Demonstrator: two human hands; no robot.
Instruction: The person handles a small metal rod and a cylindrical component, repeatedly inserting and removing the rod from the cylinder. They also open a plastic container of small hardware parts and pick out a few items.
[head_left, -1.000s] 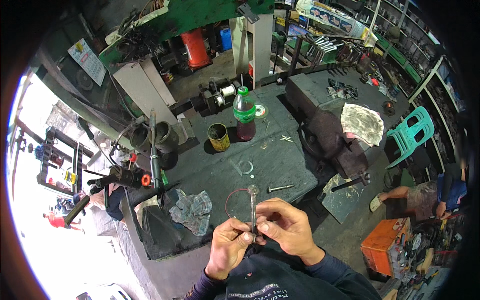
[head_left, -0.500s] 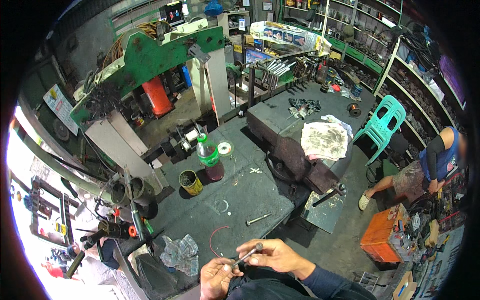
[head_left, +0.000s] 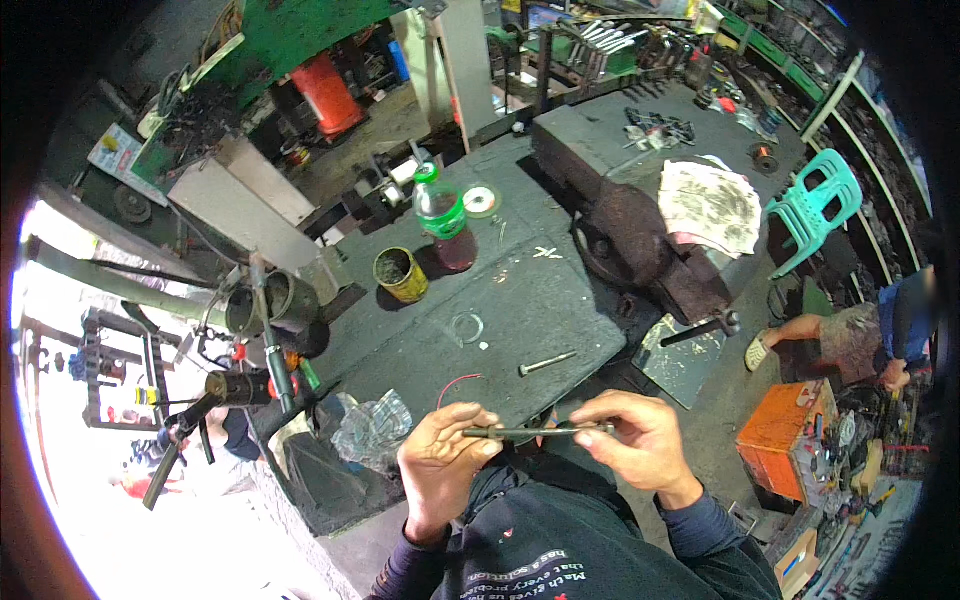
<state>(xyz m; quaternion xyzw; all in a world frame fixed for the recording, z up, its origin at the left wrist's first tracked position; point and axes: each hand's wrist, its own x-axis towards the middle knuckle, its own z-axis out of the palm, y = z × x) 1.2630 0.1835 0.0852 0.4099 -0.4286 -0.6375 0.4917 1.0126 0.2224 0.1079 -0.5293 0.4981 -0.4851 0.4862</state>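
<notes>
A dark surface (head_left: 545, 310) filled the middle of the frame. At lower centre, the left hand (head_left: 438, 462) and right hand (head_left: 645, 442) each pinched one end of a slim metal rod (head_left: 530, 434), its long axis running nearly level between them, neither hand clearly nearer; a loose bolt (head_left: 547, 363) lay slanted above it.
</notes>
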